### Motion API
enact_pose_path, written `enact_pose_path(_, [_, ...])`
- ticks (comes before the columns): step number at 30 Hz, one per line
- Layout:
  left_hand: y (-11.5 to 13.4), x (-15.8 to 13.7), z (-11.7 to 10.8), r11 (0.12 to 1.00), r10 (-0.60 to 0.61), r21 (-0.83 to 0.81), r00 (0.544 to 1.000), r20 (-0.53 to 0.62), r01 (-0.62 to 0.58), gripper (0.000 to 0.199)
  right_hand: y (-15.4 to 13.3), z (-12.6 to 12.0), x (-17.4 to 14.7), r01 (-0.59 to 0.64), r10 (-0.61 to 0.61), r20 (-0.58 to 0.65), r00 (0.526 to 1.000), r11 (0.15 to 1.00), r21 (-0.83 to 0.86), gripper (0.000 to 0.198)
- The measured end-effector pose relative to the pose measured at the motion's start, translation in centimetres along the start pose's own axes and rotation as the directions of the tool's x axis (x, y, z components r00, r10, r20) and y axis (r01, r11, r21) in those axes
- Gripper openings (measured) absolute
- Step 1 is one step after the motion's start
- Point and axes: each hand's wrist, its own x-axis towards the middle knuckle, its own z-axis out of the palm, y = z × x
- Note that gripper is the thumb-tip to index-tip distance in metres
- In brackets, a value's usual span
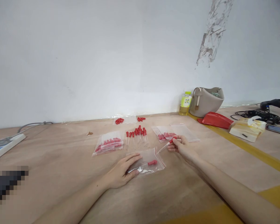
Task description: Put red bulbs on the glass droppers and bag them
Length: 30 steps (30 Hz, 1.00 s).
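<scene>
My left hand (pixel 124 170) lies over the left end of a clear zip bag (pixel 143 169), fingers stretched and thumb spread apart. Inside that bag is one dropper with a red rubber bulb (pixel 152 162). In my right hand (pixel 180 146) a glass dropper (pixel 163 147) is pinched by its red bulb, with its thin tip slanting down-left to the bag's right end, at the mouth. Whether the tip has entered the bag I cannot tell. Just beyond, several loose droppers (pixel 140 132) lie in a row with their red bulbs pointing away from me.
Filled zip bags (pixel 109 142) lie left, others (pixel 165 132) right. Red bulbs (pixel 119 120) rest near the wall. A bottle (pixel 185 103), grey bag (pixel 206 101), red pouch (pixel 215 120), tissue pack (pixel 247 129), black cables (pixel 254 116) and phone (pixel 278 129) stand right; a power strip (pixel 8 146) lies left.
</scene>
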Motion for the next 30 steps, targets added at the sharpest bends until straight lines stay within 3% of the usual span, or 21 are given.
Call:
enact_pose_path(6, [0.1, 0.1, -0.1, 1.000, -0.004, 0.000, 1.000, 0.000, 0.004, 0.045, 0.8, 0.7, -0.9, -0.157, 0.147, 0.134, 0.980, 0.985, 0.065, 0.010])
enact_pose_path(8, [0.0, 0.1, -0.1, 1.000, -0.004, 0.000, 1.000, -0.006, 0.004, 0.046, 1.2, 0.9, -1.4, -0.156, 0.155, 0.227, 0.961, 0.988, -0.013, 0.014])
enact_pose_path(11, [-0.1, 0.0, 0.0, 1.000, 0.001, -0.008, 1.000, -0.020, -0.001, 0.047, 1.6, 0.9, -1.6, 0.040, 0.073, 0.363, 0.929, 0.955, -0.294, 0.021])
enact_pose_path(15, [-0.1, 0.0, 0.1, 1.000, 0.000, -0.023, 1.000, -0.024, 0.000, 0.047, 1.9, 0.3, -1.0, 0.446, -0.173, 0.472, 0.865, 0.699, -0.560, 0.017])
enact_pose_path(17, [0.0, 0.0, 0.0, 1.000, -0.003, -0.026, 1.000, -0.025, 0.002, 0.047, 2.0, 0.1, -0.6, 0.527, -0.221, 0.509, 0.832, 0.600, -0.601, 0.014])
enact_pose_path(19, [-0.1, 0.0, 0.1, 1.000, -0.004, -0.026, 1.000, -0.026, 0.004, 0.046, 2.0, 0.2, -0.4, 0.552, -0.224, 0.529, 0.819, 0.562, -0.617, 0.014])
enact_pose_path(24, [-0.3, 0.1, 0.1, 1.000, 0.004, -0.018, 1.000, -0.021, -0.004, 0.047, 1.4, 1.5, -1.3, 0.608, -0.229, 0.603, 0.764, 0.569, -0.554, 0.015])
enact_pose_path(27, [-0.5, 0.1, 0.2, 1.000, 0.007, -0.010, 1.000, -0.011, -0.007, 0.047, 1.3, 2.1, -1.6, 0.607, -0.180, 0.668, 0.722, 0.628, -0.487, 0.020])
enact_pose_path(30, [-0.5, 0.1, 0.2, 1.000, 0.025, -0.009, 1.000, -0.009, -0.025, 0.042, 1.4, 1.9, -1.2, 0.472, -0.106, 0.617, 0.780, 0.747, -0.468, 0.022])
